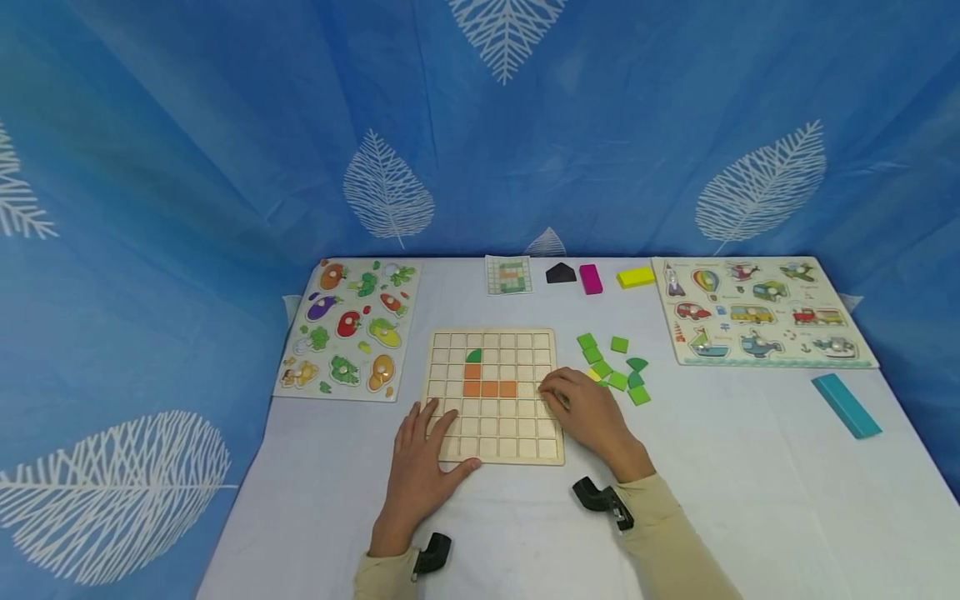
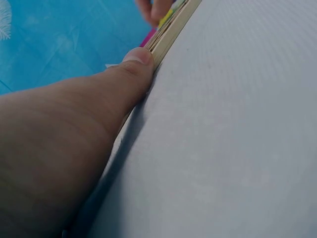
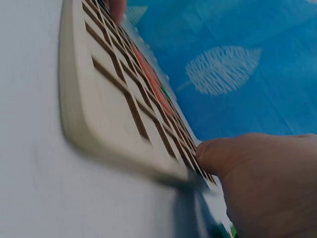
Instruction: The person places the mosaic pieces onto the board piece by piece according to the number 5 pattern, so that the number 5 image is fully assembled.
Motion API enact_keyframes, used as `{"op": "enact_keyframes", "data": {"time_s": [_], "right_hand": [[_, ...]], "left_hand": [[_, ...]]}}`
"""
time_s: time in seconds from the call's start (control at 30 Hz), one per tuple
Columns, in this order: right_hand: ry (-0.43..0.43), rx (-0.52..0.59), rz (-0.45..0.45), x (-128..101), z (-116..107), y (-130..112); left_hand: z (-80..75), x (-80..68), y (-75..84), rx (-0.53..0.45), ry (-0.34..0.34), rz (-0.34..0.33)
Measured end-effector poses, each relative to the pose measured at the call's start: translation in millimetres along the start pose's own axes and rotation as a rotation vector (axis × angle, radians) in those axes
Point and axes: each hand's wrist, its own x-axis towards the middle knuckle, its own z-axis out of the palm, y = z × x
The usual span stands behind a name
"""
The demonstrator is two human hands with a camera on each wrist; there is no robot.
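A wooden grid board [image 1: 495, 433] lies mid-table with three orange tiles [image 1: 490, 388] in a row, a fourth above their left end, and a green quarter-round piece [image 1: 473, 356] on top. My left hand [image 1: 426, 442] lies flat on the board's near-left corner, its thumb [image 2: 133, 69] against the board's edge [image 2: 171, 29]. My right hand [image 1: 581, 408] rests at the board's right edge with fingers bent down. Its thumb [image 3: 223, 153] touches the board's rim [image 3: 114, 114]. Whether it holds a tile is hidden. Loose green tiles [image 1: 617, 377] lie just right of it.
A vegetable peg puzzle [image 1: 348, 329] lies at the left and a vehicle peg puzzle [image 1: 757, 312] at the right. At the back are a pattern card [image 1: 509, 275], a dark block [image 1: 560, 273], a magenta block [image 1: 591, 279] and a yellow block [image 1: 636, 277]. A teal block [image 1: 846, 405] lies far right.
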Motion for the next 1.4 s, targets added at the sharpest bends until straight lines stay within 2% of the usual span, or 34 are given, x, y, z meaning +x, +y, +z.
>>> {"op": "enact_keyframes", "data": {"time_s": [0.23, 0.47, 0.6, 1.2, 1.4], "right_hand": [[0.15, 0.009, 0.084, -27.8, -21.7, 33.9], [0.298, 0.002, 0.213, -62.9, -39.4, 64.3], [0.346, 0.009, 0.262, -72.9, -44.2, 73.7], [0.234, -0.02, 0.342, -71.7, -38.0, 77.1], [0.202, -0.036, 0.355, -71.0, -37.2, 75.7]], "left_hand": [[0.0, 0.1, -0.1, -0.015, -0.024, -0.021], [-1.0, -0.3, 1.6, -0.001, 0.02, 0.01], [-0.8, -0.7, 1.1, 0.004, 0.017, 0.006], [-2.4, 0.5, 3.6, 0.002, -0.013, -0.021], [-1.2, 0.1, 3.4, -0.001, 0.005, -0.013]]}}
